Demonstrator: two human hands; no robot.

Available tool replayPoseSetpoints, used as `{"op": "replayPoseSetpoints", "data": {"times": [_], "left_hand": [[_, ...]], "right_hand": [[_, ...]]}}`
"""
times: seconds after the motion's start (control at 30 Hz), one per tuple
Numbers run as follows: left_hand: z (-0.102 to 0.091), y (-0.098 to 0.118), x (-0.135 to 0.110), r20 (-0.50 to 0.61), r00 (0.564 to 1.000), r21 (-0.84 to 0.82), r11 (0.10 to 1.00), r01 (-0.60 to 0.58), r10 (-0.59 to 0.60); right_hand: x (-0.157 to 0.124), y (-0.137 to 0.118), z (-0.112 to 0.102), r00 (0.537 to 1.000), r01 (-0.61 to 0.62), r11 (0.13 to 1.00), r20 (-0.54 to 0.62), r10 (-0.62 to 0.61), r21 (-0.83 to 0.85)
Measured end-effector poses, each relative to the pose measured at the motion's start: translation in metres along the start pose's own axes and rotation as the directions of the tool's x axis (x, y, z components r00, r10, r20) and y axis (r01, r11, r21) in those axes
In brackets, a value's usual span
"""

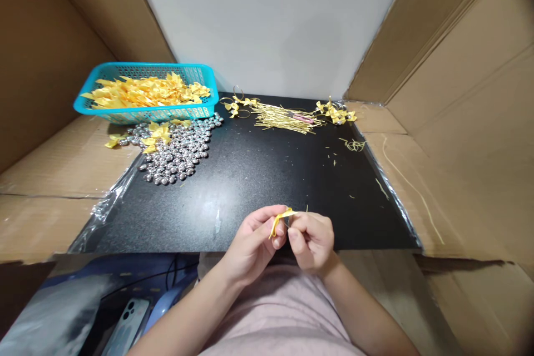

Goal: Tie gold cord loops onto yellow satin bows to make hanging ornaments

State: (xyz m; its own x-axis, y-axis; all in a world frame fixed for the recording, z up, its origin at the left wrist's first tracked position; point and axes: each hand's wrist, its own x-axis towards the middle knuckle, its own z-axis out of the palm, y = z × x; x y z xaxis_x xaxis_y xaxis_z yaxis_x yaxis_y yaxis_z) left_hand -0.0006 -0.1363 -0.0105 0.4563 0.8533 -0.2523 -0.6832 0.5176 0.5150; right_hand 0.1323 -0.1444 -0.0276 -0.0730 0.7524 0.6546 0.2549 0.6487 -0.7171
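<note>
Close to the front edge of the black table, my left hand (258,239) pinches a yellow ribbon bow (275,223) between thumb and fingers. Beside it, my right hand (312,240) is closed, its fingertips at the bow's right end. A thin dark strand or the bead's edge shows between the hands, too small to make out clearly. A short bit of gold tie pokes up above the right fingers. Whatever else the right fingertips pinch is hidden.
A turquoise basket (146,110) of yellow bows stands at the back left. Silver beads (179,150) spread before it, some bows on top. Gold twist ties (279,118) lie at the back with a pink tool (303,118). Finished-looking bows (336,113) sit right. Cardboard walls (467,55) flank the table.
</note>
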Motion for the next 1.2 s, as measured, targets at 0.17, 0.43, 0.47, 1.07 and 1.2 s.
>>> {"op": "replayPoseSetpoints", "data": {"times": [0.17,0.43,0.47,1.07,1.2], "left_hand": [[0.0002,-0.0004,0.0003,0.008,1.0,-0.026,0.999,0.019,-0.018],[-0.0006,0.0,-0.0001,0.016,1.0,-0.016,1.0,0.014,-0.013],[-0.0006,0.0,-0.0001,0.015,1.0,-0.006,1.0,0.011,-0.01],[-0.0006,0.0019,-0.0007,0.061,0.997,0.094,0.994,-0.062,0.057],[-0.0001,0.0028,-0.0012,0.064,0.997,0.096,0.994,-0.055,0.049]], "right_hand": [[0.0029,-0.0007,0.0007,0.999,0.027,1.0,-0.019,-0.027,0.002],[0.002,-0.0008,0.0005,1.0,0.017,1.0,-0.004,-0.017,0.006],[0.0019,-0.0007,0.0004,1.0,0.015,1.0,-0.001,-0.015,0.006],[0.0011,-0.0013,-0.0021,1.0,0.02,1.0,0.015,-0.021,0.008],[0.0037,-0.0027,-0.0022,0.999,0.044,0.999,0.018,-0.045,0.023]]}}
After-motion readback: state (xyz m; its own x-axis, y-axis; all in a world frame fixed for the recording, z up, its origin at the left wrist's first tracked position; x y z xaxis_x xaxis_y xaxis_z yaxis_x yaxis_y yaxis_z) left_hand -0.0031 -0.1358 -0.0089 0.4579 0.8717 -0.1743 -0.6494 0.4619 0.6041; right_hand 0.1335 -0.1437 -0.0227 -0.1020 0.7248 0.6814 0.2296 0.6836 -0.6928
